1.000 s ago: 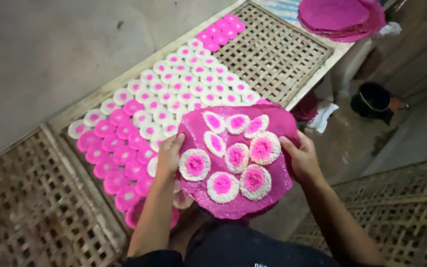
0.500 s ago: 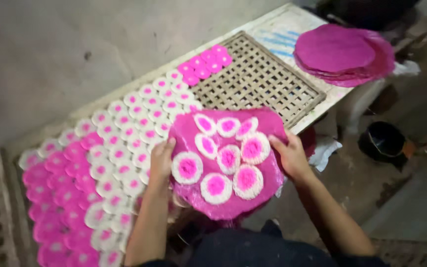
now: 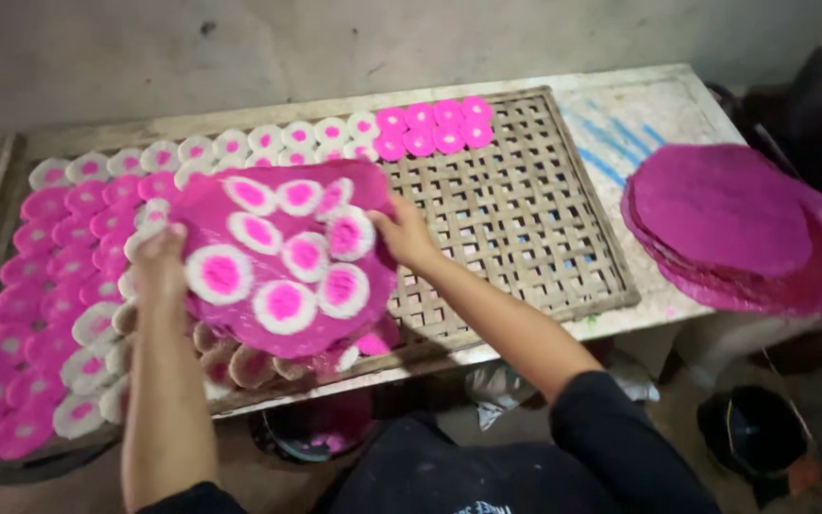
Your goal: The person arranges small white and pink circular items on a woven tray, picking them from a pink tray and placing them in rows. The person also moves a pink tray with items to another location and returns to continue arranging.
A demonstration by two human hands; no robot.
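Pink round mat (image 3: 283,328), carrying white-and-pink discs (image 3: 283,303), sits at centre left of the frame, gripped at its left edge by the left hand (image 3: 159,266) and at its right edge by the right hand (image 3: 403,236), both clamped on it. Beneath lies a woven bamboo tray (image 3: 516,214) lined with more pink and white discs (image 3: 54,276) along its left and top. At right, a stack of pink mats (image 3: 734,228) rests on the table (image 3: 639,105).

To your right, a stack of round magenta sheets (image 3: 734,228) rests on the white table (image 3: 620,114). A dark bucket (image 3: 752,433) stands on the floor below. A grey wall (image 3: 335,48) runs behind.
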